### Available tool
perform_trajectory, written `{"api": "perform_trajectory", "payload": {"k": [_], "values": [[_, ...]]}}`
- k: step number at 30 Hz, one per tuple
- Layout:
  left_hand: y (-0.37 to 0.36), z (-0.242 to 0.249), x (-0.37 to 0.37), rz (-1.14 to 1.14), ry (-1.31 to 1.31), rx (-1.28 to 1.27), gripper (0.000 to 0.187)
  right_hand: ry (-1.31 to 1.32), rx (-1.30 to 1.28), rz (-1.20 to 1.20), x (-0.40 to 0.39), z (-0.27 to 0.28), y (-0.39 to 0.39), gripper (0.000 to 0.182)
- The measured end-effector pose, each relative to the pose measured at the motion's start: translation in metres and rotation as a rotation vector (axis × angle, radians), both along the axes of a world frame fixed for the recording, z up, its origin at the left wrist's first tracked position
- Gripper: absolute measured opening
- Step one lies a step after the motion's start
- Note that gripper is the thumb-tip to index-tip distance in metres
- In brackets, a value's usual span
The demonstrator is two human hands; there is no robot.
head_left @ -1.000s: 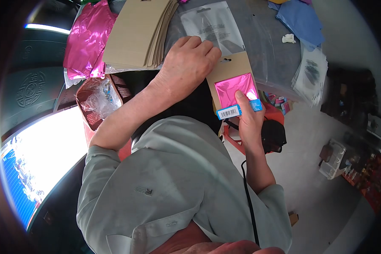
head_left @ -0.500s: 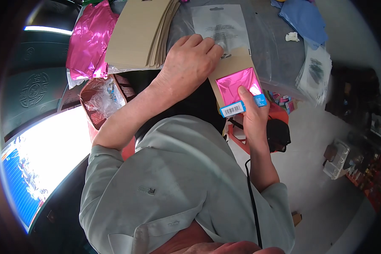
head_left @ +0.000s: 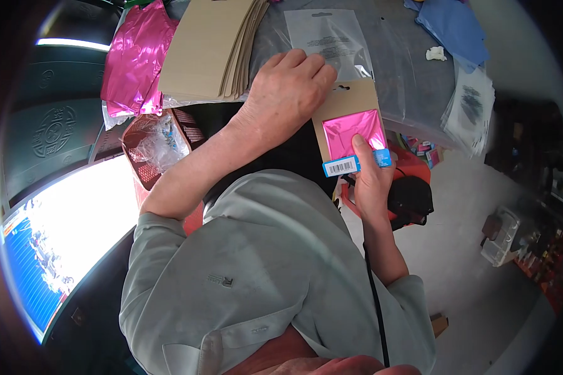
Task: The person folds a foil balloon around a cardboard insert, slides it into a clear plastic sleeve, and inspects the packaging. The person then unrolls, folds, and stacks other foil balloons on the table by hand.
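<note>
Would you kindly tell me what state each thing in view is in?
Pink packet: flat against the card, under the thumb.
Brown card: unbagged, held in the right hand.
Clear bag: lying flat.
Card stack: edges fanned.
Red basket: open, crumpled clear plastic inside.
White scrap: crumpled.
Left hand: fingers curled, grip hidden.

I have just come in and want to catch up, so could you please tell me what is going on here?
A person is holding a brown card with a pink packet on it in the right hand. The left hand is closed over the near end of a clear plastic bag, its fingertips hidden. On the table are a stack of brown cards and pink foil.
</note>
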State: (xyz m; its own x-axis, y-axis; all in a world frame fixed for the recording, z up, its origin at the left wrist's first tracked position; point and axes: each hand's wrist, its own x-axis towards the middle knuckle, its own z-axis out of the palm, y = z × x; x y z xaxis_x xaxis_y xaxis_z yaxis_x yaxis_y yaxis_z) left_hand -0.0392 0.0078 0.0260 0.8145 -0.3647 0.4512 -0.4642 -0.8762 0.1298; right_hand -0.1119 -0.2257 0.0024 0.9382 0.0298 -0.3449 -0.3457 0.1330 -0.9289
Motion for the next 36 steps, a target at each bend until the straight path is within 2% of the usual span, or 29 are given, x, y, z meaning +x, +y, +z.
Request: {"api": "perform_trajectory", "payload": {"k": [7,13,22,27,30,36], "values": [[0.002,-0.001,0.000,-0.016,-0.025,0.006,0.016,0.008,0.086,-0.008,0.002,-0.013,0.004,0.017],[0.004,0.004,-0.002,-0.016,-0.009,0.045,0.017,-0.040,0.010,0.012,0.005,-0.028,-0.001,0.019],[0.016,0.006,-0.002,0.033,0.031,0.100,0.017,-0.026,-0.019,-0.004,0.004,-0.012,0.001,0.024],[0.017,0.008,-0.004,0.017,0.011,0.086,0.017,-0.039,-0.015,0.028,0.002,-0.008,0.000,0.020],[0.018,0.009,-0.005,0.008,0.021,0.086,0.018,-0.023,0.125,-0.025,0.001,-0.015,0.000,0.015],[0.019,0.012,-0.007,-0.005,0.065,0.092,0.019,0.073,0.251,-0.057,0.003,-0.010,0.005,0.011]]}}
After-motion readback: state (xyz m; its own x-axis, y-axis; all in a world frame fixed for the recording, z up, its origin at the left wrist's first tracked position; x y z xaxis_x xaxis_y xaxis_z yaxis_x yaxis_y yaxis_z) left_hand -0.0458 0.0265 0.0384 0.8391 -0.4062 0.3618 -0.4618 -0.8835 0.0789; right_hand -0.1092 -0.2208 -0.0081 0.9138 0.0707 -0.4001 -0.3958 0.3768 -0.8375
